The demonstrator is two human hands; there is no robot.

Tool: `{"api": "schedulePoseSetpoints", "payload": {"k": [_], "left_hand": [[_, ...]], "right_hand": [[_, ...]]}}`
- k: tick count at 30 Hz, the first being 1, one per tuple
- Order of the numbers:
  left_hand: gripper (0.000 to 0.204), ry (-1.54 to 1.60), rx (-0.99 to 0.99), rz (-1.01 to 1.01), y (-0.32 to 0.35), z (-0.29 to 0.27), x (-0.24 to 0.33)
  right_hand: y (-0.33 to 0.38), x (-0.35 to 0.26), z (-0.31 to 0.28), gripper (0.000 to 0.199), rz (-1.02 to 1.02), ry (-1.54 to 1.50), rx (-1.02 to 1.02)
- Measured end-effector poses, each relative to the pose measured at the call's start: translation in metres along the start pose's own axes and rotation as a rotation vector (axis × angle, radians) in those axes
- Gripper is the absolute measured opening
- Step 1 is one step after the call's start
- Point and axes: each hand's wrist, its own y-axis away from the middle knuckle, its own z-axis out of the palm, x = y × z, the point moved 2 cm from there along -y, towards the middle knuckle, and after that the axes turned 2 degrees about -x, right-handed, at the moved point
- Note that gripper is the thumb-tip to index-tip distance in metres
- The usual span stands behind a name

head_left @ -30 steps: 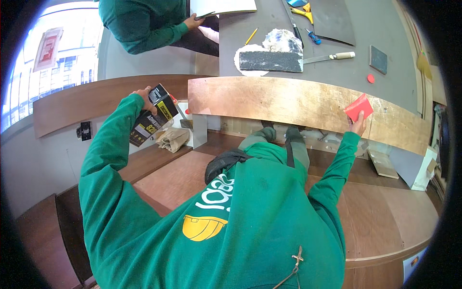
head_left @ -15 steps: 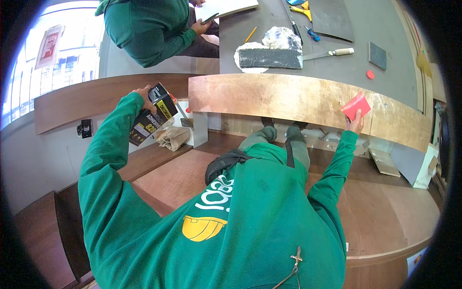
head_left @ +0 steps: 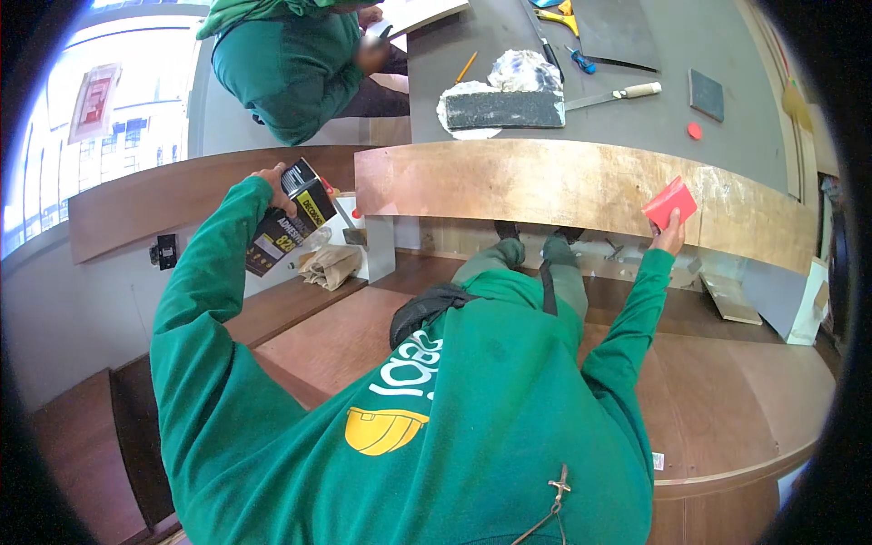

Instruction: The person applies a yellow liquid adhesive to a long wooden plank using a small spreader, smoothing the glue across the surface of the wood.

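Observation:
At the left, my left hand [head_left: 277,193] grips a rectangular black can [head_left: 291,218] with a yellow band, held tilted. Its top end is up beside my fingers. My right hand [head_left: 669,232] pinches a flat red plastic spreader [head_left: 670,202] over the right part of a long wooden board [head_left: 509,174]. Whether the spreader touches the board I cannot tell. The board has a shiny surface, lying along the near edge of the grey table. Behind the can, a putty knife [head_left: 354,235] shows its blade; most of its handle is hidden.
The grey table [head_left: 627,150] holds a black sanding block [head_left: 505,110], white lumpy material [head_left: 525,71], a wooden-handled blade [head_left: 636,91], a pencil [head_left: 467,67], a dark square pad [head_left: 706,95] and a red cap [head_left: 695,131]. A co-worker [head_left: 286,73] is at upper left. Crumpled brown paper [head_left: 330,266] lies below the can.
The view has shifted slightly. The co-worker's body and hand have moved a little. Both of my hands keep the same hold on the can and the spreader.

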Motion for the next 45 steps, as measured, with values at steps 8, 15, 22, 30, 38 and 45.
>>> {"api": "schedulePoseSetpoints", "payload": {"k": [8, 15, 22, 30, 38, 45], "left_hand": [[0.107, -0.003, 0.066, -0.020, 0.005, -0.001, 0.004], [0.113, 0.074, 0.084, -0.034, 0.004, 0.011, -0.015], [0.113, 0.144, 0.072, 0.024, -0.004, 0.021, -0.029], [0.120, 0.119, 0.073, 0.175, -0.035, 0.041, -0.052], [0.112, 0.258, 0.132, 0.340, -0.080, 0.082, -0.093], [0.112, 0.305, 0.136, 0.434, -0.084, 0.086, -0.097]], "right_hand": [[-0.005, -0.006, 0.002, 0.050, 0.039, -0.037, -0.011], [0.001, -0.010, 0.031, 0.045, -0.013, 0.061, -0.113], [0.031, 0.025, 0.116, 0.046, -0.068, 0.058, -0.379], [0.168, 0.090, 0.241, 0.038, -0.345, 0.448, -0.577], [0.291, 0.140, 0.356, 0.037, -0.428, 0.619, -0.954], [0.329, 0.160, 0.401, 0.036, -0.549, 0.709, -1.072]]}}
